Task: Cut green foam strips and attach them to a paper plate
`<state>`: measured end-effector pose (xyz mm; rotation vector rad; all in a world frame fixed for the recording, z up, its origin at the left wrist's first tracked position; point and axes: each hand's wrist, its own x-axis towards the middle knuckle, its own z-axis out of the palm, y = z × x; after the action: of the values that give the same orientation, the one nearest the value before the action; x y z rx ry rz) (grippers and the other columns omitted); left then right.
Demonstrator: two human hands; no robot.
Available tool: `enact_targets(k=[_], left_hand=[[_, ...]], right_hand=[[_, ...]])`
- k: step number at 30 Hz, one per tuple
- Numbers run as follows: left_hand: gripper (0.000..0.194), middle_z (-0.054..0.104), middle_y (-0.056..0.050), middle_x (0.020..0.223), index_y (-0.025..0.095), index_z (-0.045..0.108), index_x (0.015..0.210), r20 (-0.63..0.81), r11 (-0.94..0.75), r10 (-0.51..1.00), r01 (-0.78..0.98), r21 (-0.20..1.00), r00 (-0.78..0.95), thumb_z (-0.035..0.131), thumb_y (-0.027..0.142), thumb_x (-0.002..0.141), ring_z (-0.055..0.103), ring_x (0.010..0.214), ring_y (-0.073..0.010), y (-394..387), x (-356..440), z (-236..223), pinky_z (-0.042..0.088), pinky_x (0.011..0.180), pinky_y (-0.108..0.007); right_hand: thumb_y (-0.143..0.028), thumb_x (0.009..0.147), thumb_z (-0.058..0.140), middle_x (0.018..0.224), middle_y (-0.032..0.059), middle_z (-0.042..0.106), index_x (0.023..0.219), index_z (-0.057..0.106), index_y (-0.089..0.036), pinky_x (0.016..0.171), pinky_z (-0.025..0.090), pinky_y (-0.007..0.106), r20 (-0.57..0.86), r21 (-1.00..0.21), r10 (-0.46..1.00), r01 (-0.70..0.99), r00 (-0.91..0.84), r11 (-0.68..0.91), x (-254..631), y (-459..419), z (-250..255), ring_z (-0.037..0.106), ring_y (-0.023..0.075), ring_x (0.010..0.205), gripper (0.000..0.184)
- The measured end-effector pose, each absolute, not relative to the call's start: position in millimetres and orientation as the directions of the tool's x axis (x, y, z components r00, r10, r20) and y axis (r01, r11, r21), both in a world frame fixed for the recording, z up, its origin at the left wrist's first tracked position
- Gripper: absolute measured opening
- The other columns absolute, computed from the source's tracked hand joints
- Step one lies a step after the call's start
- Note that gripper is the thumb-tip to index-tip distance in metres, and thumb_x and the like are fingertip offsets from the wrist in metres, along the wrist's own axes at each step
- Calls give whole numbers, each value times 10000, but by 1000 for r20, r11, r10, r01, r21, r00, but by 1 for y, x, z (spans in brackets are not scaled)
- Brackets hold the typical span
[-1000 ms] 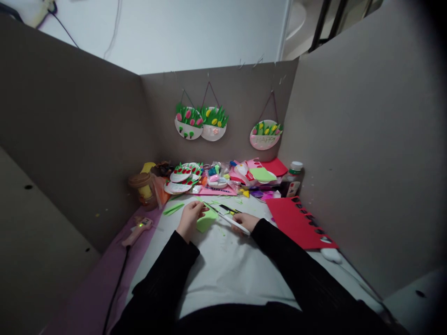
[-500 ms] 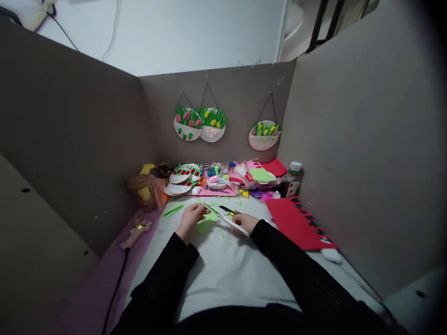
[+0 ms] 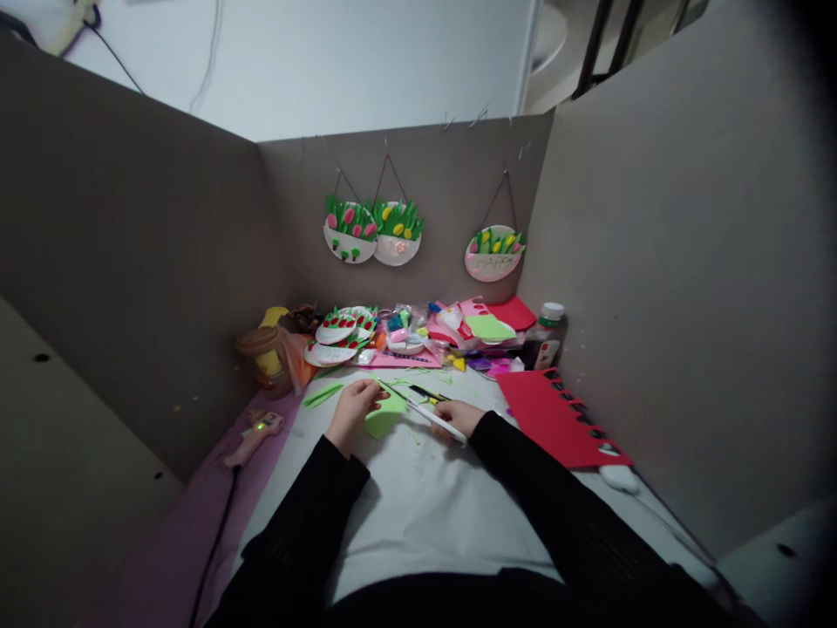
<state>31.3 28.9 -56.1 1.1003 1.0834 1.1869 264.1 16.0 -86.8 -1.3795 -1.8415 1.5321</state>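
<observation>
My right hand (image 3: 463,415) grips a pair of scissors (image 3: 439,422) with white handles, their blades pointing left toward my other hand. My left hand (image 3: 351,419) is closed in a pinch on light green paper (image 3: 384,422), whose lower part shows between the hands. The blade tips are close to the left fingers; whether they touch the paper I cannot tell. A dark, slim tool with yellow (image 3: 425,392) lies just behind the scissors. Narrow green paper strips (image 3: 323,395) rest on the white table cover to the left, and thin green scraps lie around.
Red paper (image 3: 559,423) with cut-out edges lies at right, beside a white mouse-like object (image 3: 620,477). A glue gun (image 3: 255,436) with a lit green light is at left. Decorated paper plates (image 3: 336,330), a cup (image 3: 267,359) and a bottle (image 3: 547,336) stand at the back.
My left hand has shifted very slightly to the left with the green paper. The scissors and my right hand look nearly the same.
</observation>
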Motion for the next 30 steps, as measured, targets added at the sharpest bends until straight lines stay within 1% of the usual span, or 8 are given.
enact_targets(k=[7, 11, 16, 20, 26, 30], left_hand=[[253, 628, -20, 680, 152, 538, 696, -42, 54, 995, -125, 991, 94, 653, 373, 652, 630, 728, -145, 28, 32, -55, 382, 556, -191], [240, 628, -19, 704, 155, 547, 710, -29, 41, 994, -107, 993, 108, 655, 360, 647, 633, 733, -145, 27, 29, -53, 383, 559, -192], [238, 611, -4, 670, 162, 531, 710, -15, 30, 986, -87, 996, 169, 654, 357, 654, 632, 714, -144, 26, 28, -51, 384, 554, -193], [239, 612, -11, 681, 160, 525, 705, 6, 10, 976, -73, 997, 216, 648, 360, 664, 633, 711, -148, 25, 28, -51, 386, 552, -198], [220, 607, -23, 696, 151, 537, 705, 22, -13, 970, -39, 999, 244, 637, 346, 677, 627, 719, -151, 24, 25, -48, 394, 555, -198], [208, 621, -31, 699, 155, 546, 702, 21, -16, 968, -23, 1000, 251, 625, 346, 678, 624, 711, -156, 22, 25, -46, 396, 556, -208]], right_hand=[[-220, 524, 677, 518, -39, 585, 686, 587, -149, 377, 370, 180, -273, -892, 853, 448, -445, -51, 266, 17, -90, 507, 88, 424, 198], [-223, 524, 665, 535, -36, 592, 670, 579, -151, 394, 378, 186, -264, -898, 839, 440, -476, -34, 267, 18, -90, 519, 95, 446, 184], [-244, 530, 664, 542, -40, 590, 675, 559, -157, 396, 382, 199, -278, -894, 835, 446, -476, -43, 269, 18, -89, 512, 97, 435, 200], [-250, 528, 657, 535, -51, 581, 680, 543, -161, 402, 383, 196, -273, -902, 825, 429, -495, -41, 269, 17, -88, 507, 92, 434, 209], [-203, 525, 623, 503, -64, 568, 643, 517, -163, 420, 385, 193, -279, -916, 809, 397, -517, -63, 270, 13, -84, 485, 79, 412, 164], [-184, 509, 614, 503, -67, 570, 642, 511, -166, 414, 379, 197, -285, -921, 808, 381, -515, -81, 271, 11, -81, 482, 81, 409, 169]])
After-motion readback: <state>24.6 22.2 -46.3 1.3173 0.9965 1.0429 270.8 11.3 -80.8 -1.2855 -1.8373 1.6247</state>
